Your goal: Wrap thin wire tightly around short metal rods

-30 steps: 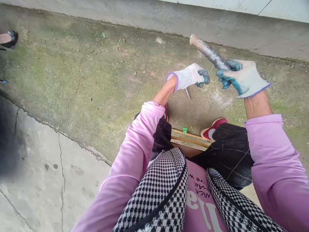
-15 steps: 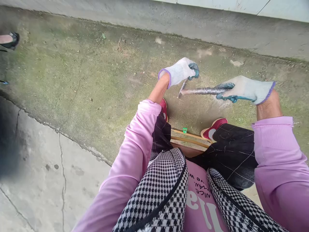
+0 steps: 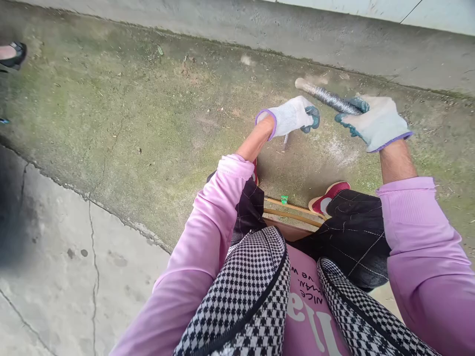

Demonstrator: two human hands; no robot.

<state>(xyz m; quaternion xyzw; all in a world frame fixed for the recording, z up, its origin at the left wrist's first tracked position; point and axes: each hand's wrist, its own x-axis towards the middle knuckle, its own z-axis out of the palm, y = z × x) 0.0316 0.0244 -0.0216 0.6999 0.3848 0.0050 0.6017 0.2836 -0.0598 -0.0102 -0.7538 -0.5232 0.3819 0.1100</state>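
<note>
Both of my hands wear white knit gloves with blue-green coated fingers. My right hand (image 3: 378, 121) is closed round one end of a wooden stick wound with silvery wire (image 3: 332, 99); the stick's bare pale tip points up and left. To its left, my left hand (image 3: 297, 117) is closed, knuckles toward the right. A short grey end of a thin rod-like piece (image 3: 285, 142) sticks out below that glove, and the fingers hide the rest of it. A gap separates the two hands, both held above the ground.
Mossy concrete ground (image 3: 166, 123) lies beneath, with a low grey wall (image 3: 222, 24) along the far side. My red shoes (image 3: 330, 195) flank a small green wrapper (image 3: 284, 199) beside wooden bars (image 3: 293, 217). Another person's black shoe (image 3: 17, 54) shows at far left.
My right hand has tilted the wire-wound stick, swinging its free tip up and away from near the left hand. My left hand has shifted slightly right.
</note>
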